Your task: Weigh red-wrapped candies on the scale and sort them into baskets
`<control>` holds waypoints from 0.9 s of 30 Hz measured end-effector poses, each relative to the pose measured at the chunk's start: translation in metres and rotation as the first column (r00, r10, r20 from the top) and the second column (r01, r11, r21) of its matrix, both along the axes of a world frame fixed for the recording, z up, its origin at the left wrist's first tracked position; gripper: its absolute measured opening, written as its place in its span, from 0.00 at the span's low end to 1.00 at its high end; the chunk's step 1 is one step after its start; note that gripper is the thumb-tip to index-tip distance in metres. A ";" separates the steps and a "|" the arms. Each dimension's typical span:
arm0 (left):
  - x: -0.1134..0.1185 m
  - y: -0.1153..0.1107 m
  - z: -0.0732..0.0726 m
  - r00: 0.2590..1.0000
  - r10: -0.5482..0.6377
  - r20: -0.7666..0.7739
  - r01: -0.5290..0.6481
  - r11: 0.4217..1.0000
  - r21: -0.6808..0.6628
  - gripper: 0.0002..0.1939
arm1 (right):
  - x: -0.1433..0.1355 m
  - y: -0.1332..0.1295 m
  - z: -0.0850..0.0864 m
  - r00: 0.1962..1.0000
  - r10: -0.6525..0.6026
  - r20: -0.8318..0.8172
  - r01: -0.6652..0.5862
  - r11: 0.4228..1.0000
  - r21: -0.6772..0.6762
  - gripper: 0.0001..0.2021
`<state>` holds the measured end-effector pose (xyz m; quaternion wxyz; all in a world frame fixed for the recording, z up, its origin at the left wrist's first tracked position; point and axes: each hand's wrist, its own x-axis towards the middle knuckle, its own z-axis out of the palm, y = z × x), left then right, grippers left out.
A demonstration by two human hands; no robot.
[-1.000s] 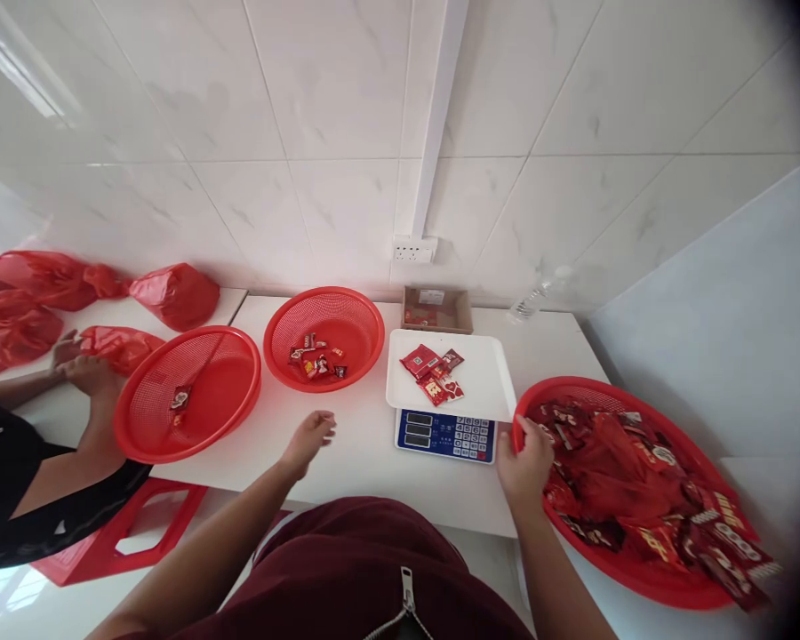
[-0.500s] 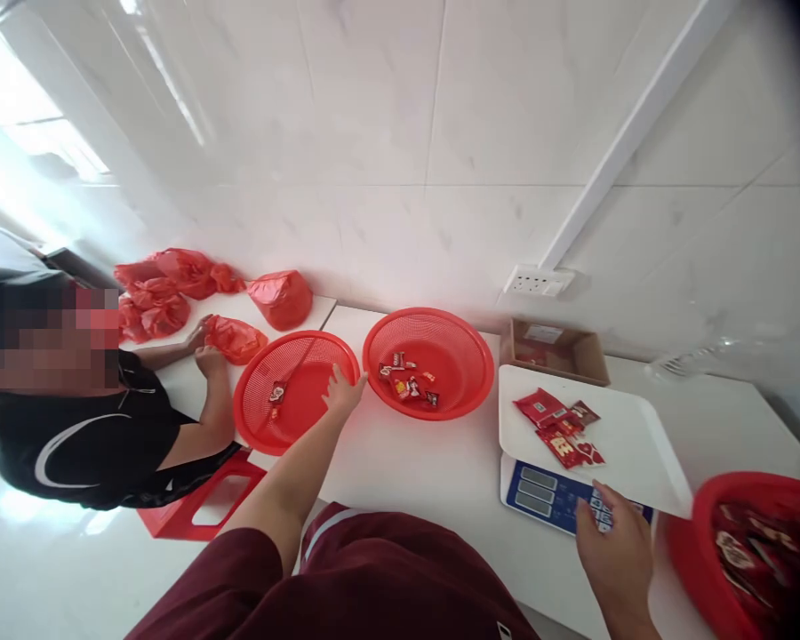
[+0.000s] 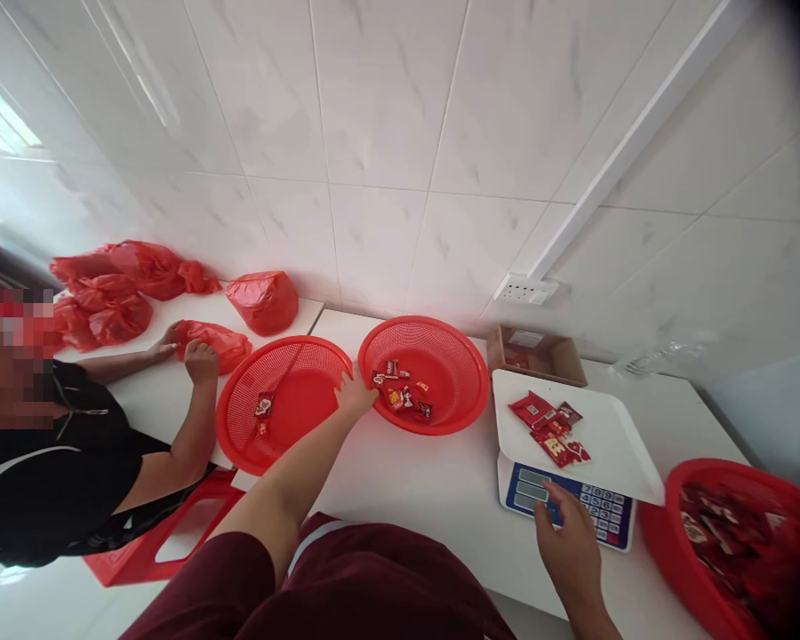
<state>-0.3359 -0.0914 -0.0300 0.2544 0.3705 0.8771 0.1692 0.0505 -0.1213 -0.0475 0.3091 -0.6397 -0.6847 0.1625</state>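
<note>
My left hand point(image 3: 356, 393), fingers apart, is where the rims of two red plastic baskets meet; whether it presses on a rim I cannot tell. The left basket point(image 3: 300, 449) has a couple of small wrapped snacks point(image 3: 263, 405) in it. Several more wrapped snacks point(image 3: 404, 397) lie in the right basket point(image 3: 453, 356). My right hand point(image 3: 570, 547) hovers open by the keypad of a digital scale point(image 3: 604, 511), thumb and forefinger apart. Several red snack packets point(image 3: 552, 431) rest on the scale's white tray point(image 3: 613, 436).
Another red basket point(image 3: 667, 551) full of packets stands at the right. Behind the scale are a cardboard box point(image 3: 573, 363) and clear plastic point(image 3: 667, 357). At left, a co-worker's hands point(image 3: 201, 360) handle a red plastic bag point(image 3: 230, 351), near filled red bags point(image 3: 263, 302) and a red stool point(image 3: 166, 533).
My left hand has shifted from over the left basket to the meeting rims. My right hand has moved left across the keypad. The view has turned slightly right.
</note>
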 end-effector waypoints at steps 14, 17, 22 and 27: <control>-0.035 -0.003 0.016 0.944 -0.330 0.018 0.329 0.944 0.023 0.46 | -0.017 0.001 -0.011 0.992 0.098 -0.075 -0.106 0.989 -0.101 0.20; -0.047 0.001 0.016 0.909 -0.416 -0.020 0.416 0.909 0.005 0.45 | -0.033 -0.004 -0.015 0.968 0.210 -0.136 -0.237 0.943 -0.231 0.22; -0.069 0.007 0.020 0.845 -0.522 -0.114 0.517 0.853 -0.071 0.36 | -0.054 -0.020 -0.016 0.895 0.400 -0.196 -0.445 0.808 -0.386 0.24; -0.084 -0.002 0.028 0.781 -0.601 -0.171 0.587 0.799 -0.128 0.29 | -0.043 -0.021 -0.017 0.845 0.485 -0.226 -0.533 0.734 -0.421 0.25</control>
